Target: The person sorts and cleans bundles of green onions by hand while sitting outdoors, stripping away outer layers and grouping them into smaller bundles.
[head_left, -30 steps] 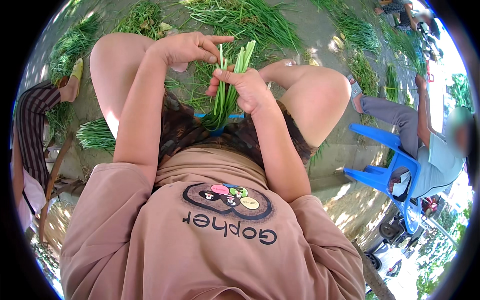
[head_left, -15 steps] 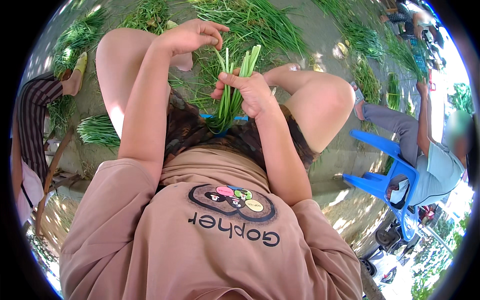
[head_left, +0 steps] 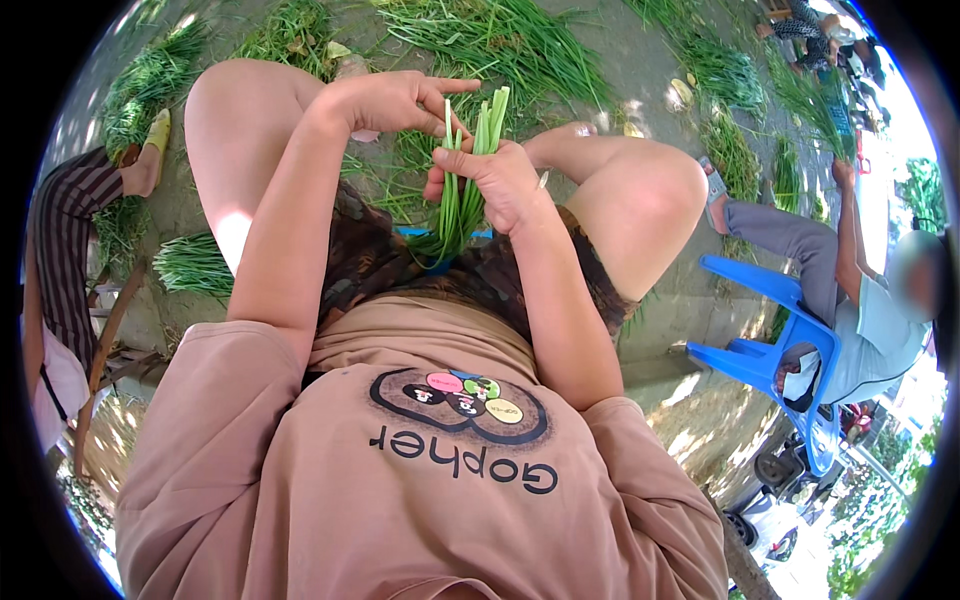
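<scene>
My right hand (head_left: 507,185) is closed round a small bunch of garlic chives (head_left: 460,205), held in front of my lap. The pale cut ends point away from me, and the dark green leaves hang down toward my shorts. At the left side of the stalk ends is my left hand (head_left: 405,102). Its index finger stretches out past them, while the thumb and another finger come close to the outer stalks, apart from each other. Beyond my hands, a broad heap of loose chives (head_left: 520,45) lies on the ground.
A neat bundle of chives (head_left: 192,263) lies by my left knee; more piles (head_left: 160,75) spread at the far left. To the right, a person in a light blue shirt (head_left: 880,345) sits on a blue plastic chair (head_left: 755,355). Another person's striped trousers (head_left: 75,220) show at left.
My left hand has come down and right, from above the stalk ends to beside them, with its index finger now stretched out. The right hand keeps its hold on the bunch.
</scene>
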Demonstrator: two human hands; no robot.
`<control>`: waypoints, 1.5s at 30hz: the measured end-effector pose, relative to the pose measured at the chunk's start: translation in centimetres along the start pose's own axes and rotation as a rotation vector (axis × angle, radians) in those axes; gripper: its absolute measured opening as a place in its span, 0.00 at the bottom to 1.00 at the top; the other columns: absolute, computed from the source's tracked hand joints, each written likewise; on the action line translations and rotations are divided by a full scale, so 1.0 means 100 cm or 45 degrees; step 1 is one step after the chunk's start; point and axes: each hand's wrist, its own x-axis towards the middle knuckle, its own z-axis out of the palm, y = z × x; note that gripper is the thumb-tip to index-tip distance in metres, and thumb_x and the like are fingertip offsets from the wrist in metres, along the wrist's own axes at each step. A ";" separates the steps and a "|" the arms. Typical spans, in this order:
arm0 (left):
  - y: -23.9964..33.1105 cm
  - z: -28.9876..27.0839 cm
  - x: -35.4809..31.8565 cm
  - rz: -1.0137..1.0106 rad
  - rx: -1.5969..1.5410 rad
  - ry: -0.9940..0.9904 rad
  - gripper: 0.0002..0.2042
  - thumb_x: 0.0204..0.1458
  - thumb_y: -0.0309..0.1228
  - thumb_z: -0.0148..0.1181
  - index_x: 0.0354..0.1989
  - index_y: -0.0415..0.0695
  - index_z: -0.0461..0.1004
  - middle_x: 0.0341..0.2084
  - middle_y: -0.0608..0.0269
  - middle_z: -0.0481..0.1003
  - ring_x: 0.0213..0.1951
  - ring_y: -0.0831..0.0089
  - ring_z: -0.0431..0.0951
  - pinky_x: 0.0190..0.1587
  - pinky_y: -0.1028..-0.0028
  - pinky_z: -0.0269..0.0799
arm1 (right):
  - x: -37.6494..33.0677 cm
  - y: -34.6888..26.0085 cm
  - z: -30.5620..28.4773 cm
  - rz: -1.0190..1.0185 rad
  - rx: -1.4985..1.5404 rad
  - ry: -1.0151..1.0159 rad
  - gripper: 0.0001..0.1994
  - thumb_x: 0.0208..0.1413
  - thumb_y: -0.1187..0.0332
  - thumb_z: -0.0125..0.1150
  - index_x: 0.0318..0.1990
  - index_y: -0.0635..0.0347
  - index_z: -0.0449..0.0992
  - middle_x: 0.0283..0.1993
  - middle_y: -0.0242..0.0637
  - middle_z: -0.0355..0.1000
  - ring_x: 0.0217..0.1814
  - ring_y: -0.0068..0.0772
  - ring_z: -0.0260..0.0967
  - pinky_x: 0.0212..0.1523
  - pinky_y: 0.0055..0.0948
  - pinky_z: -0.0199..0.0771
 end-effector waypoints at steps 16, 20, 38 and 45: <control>0.001 -0.008 -0.001 0.074 -0.081 0.123 0.07 0.54 0.28 0.54 0.33 0.43 0.80 0.63 0.62 0.63 0.59 0.67 0.68 0.60 0.68 0.61 | 0.005 -0.005 0.001 -0.151 0.041 -0.021 0.09 0.49 0.75 0.67 0.35 0.69 0.73 0.28 0.45 0.74 0.24 0.38 0.75 0.24 0.34 0.77; -0.001 -0.010 -0.002 0.122 -0.161 0.116 0.07 0.55 0.29 0.55 0.33 0.44 0.80 0.63 0.62 0.63 0.59 0.67 0.68 0.61 0.68 0.61 | 0.004 -0.007 0.003 -0.152 0.059 -0.011 0.09 0.49 0.75 0.67 0.34 0.69 0.73 0.28 0.45 0.74 0.24 0.38 0.75 0.25 0.34 0.78; -0.011 -0.028 -0.011 -0.117 -0.207 0.171 0.07 0.57 0.31 0.51 0.32 0.45 0.74 0.51 0.66 0.73 0.47 0.78 0.71 0.52 0.74 0.65 | -0.002 -0.013 -0.005 -0.194 0.031 0.127 0.09 0.48 0.75 0.68 0.30 0.68 0.72 0.26 0.44 0.74 0.23 0.35 0.74 0.25 0.31 0.75; -0.003 0.001 0.009 -0.197 -0.646 -0.021 0.13 0.62 0.34 0.46 0.47 0.40 0.72 0.45 0.62 0.76 0.47 0.75 0.75 0.52 0.72 0.73 | 0.001 -0.006 -0.008 -0.231 -0.114 0.010 0.09 0.50 0.73 0.67 0.34 0.68 0.73 0.28 0.43 0.74 0.26 0.38 0.75 0.28 0.33 0.77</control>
